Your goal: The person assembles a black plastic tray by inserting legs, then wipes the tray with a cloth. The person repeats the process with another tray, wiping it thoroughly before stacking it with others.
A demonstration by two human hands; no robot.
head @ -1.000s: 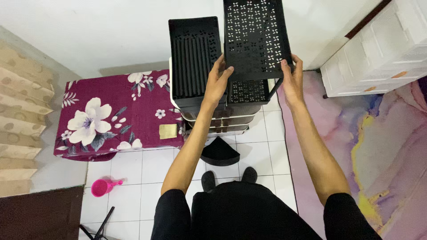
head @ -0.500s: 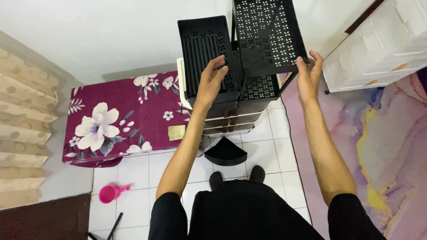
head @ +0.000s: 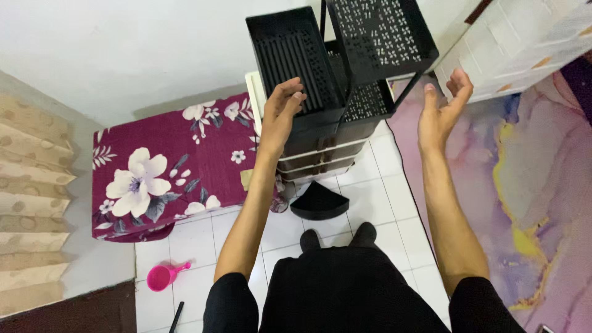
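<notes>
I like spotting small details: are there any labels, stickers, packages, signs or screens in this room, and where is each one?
Label: a small, plain golden-tan rectangular patch on the front edge of the maroon floral cover, left of the black shelf rack; partly hidden by the left forearm.
No packages, signs or screens show.

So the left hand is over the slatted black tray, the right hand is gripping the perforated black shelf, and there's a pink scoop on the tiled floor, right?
Not quite. In the head view the right hand is open and clear of the perforated black shelf, palm turned inward, gripping nothing. The rest holds: the left hand is over the slatted black tray, and a pink scoop lies on the tiled floor.
</notes>
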